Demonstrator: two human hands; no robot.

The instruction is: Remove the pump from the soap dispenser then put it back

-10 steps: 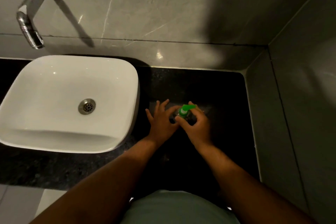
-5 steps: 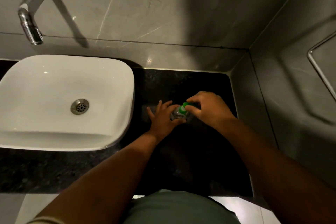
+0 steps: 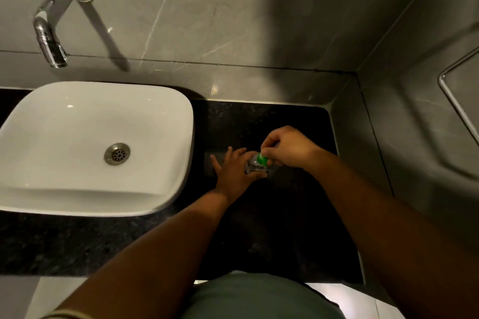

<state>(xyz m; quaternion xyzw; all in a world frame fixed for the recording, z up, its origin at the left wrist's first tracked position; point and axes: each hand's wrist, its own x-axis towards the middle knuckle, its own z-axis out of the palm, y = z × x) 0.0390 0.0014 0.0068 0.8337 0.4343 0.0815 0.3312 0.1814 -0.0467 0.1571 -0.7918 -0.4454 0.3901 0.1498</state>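
A small clear soap dispenser bottle (image 3: 253, 167) stands on the black stone counter (image 3: 298, 122), right of the basin. Its green pump (image 3: 261, 160) sits on top. My left hand (image 3: 234, 169) wraps the bottle from the left, thumb across its front, other fingers spread. My right hand (image 3: 286, 147) comes over from the right with its fingertips pinched on the green pump. The hand hides the pump's spout and most of its head. The bottle's lower part is lost in shadow.
A white square basin (image 3: 98, 147) with a metal drain fills the counter's left side. A chrome wall tap (image 3: 51, 33) juts above it. Grey tiled walls close off the back and right, with a metal rail (image 3: 456, 96) on the right wall.
My right hand has swung from the near side of the pump to over its top and right side, covering the spout. The left hand stays on the bottle. The view shifted slightly.
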